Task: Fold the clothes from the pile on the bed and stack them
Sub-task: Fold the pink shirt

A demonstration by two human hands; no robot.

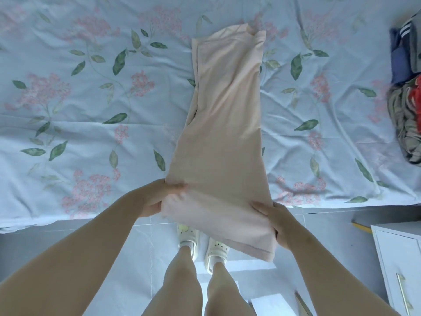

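Judging by how things lie, the task is partway through one piece. The garment (227,110) lies lengthwise on the bed (79,87), already narrowed into a long strip, with its near end lifted off the bed edge. The left hand (155,198) pinches the near left corner, thumb on top. The right hand (281,223) grips the near right edge the same way. The crosswise folds look not yet made, and the garment is not yet stacked. A pile (407,103) of mixed clothes sits at the bed's right edge, well apart from the garment, so more folding seems left. The frame cuts that pile off, so its size, and whether part of it is a folded stack, cannot be told. The fingers under the cloth are hidden, and the kind of garment is unclear.
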